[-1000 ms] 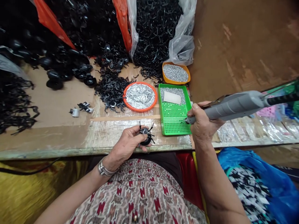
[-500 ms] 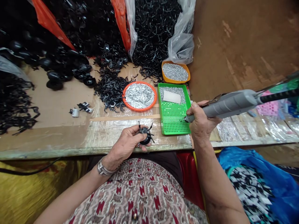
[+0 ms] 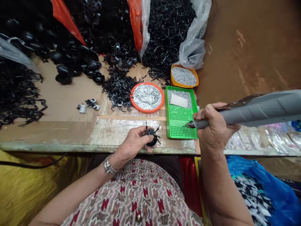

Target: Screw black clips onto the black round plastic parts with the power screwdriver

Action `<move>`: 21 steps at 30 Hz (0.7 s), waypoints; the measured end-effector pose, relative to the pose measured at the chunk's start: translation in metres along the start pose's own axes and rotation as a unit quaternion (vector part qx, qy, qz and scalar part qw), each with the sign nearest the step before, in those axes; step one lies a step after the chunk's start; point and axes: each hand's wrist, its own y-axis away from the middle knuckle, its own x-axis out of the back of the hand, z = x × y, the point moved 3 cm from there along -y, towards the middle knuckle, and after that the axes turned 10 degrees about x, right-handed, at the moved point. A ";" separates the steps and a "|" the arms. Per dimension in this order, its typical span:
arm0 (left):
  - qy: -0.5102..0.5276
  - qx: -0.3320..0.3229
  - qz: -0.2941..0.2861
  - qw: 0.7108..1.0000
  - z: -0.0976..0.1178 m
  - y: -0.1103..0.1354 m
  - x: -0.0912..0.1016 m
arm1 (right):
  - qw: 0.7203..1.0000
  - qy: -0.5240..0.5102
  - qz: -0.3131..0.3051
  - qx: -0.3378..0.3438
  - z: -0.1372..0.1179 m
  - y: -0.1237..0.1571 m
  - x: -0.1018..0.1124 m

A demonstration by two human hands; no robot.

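My left hand point(image 3: 133, 142) is closed round a small black plastic part point(image 3: 151, 137) with clips sticking out, held just above the table's near edge. My right hand point(image 3: 213, 125) grips a grey powered screwdriver point(image 3: 254, 110). Its tip point(image 3: 188, 125) hovers over the right side of a green perforated tray point(image 3: 180, 117), which holds silver screws and a white card at its far end.
An orange round dish point(image 3: 147, 97) of silver pins and an orange bowl point(image 3: 184, 76) of screws sit behind the tray. Heaps of black plastic parts point(image 3: 117, 88) and open bags fill the far table. A blue bag point(image 3: 263, 191) lies at my right.
The view has shifted a little to the left and down. The screwdriver tip has lifted slightly off the green tray. My left hand keeps the black part in the same place.
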 end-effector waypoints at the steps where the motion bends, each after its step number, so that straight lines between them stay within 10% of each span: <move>1: -0.002 -0.002 -0.001 1.000 0.000 0.000 0.000 | 1.000 -0.020 -0.009 -0.015 -0.005 0.004 -0.006; 10: -0.007 -0.013 -0.020 1.000 0.001 -0.001 -0.001 | 0.978 -0.139 -0.136 -0.080 -0.035 0.050 -0.058; 21: -0.013 -0.030 -0.045 0.998 0.001 -0.002 -0.001 | 0.978 -0.109 -0.168 -0.062 -0.022 0.072 -0.073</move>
